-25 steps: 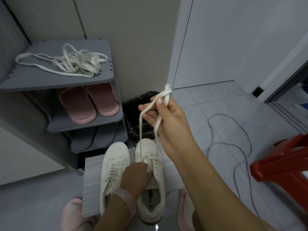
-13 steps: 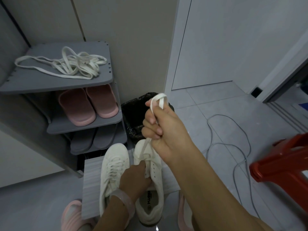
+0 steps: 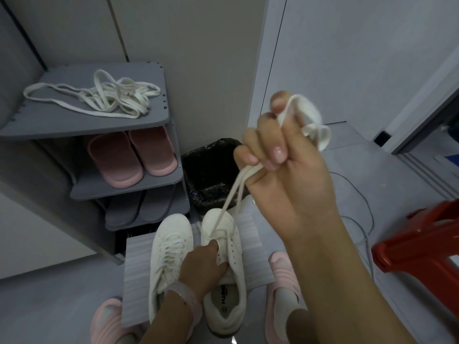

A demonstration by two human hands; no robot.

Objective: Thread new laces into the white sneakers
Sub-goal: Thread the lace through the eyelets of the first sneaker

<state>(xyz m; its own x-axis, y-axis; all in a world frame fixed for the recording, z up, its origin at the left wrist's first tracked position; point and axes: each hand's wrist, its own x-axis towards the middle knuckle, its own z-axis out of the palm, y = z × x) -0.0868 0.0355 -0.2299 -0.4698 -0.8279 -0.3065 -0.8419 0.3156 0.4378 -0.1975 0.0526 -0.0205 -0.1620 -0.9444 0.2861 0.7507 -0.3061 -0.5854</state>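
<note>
So you're about halfway: the left sneaker [image 3: 171,247] looks fully laced, flat cream lace crossing its eyelets in neat bars, while the right sneaker [image 3: 224,269] has lace [image 3: 229,194] only through what seem to be its lowest eyelets, near the toe. The remaining rows up to the collar look unthreaded, though your hand hides part of them.

Your right hand [image 3: 280,170] is raised well above the shoe, fingers curled round both strands of that lace, the slack bunched in loops over your index finger. Both strands run taut down to the toe end. Your left hand [image 3: 203,266] rests on the right sneaker's throat, thumb pressed beside the eyelet row and fingers wrapped over its side, pinning it down.

Both sneakers sit side by side on a ribbed pale mat [image 3: 139,269] on the floor. Their uppers look smooth and slightly matte, with small perforations along the side. Another tangle of flat laces [image 3: 104,98] lies on the grey rack's [image 3: 154,120] top shelf.
</note>
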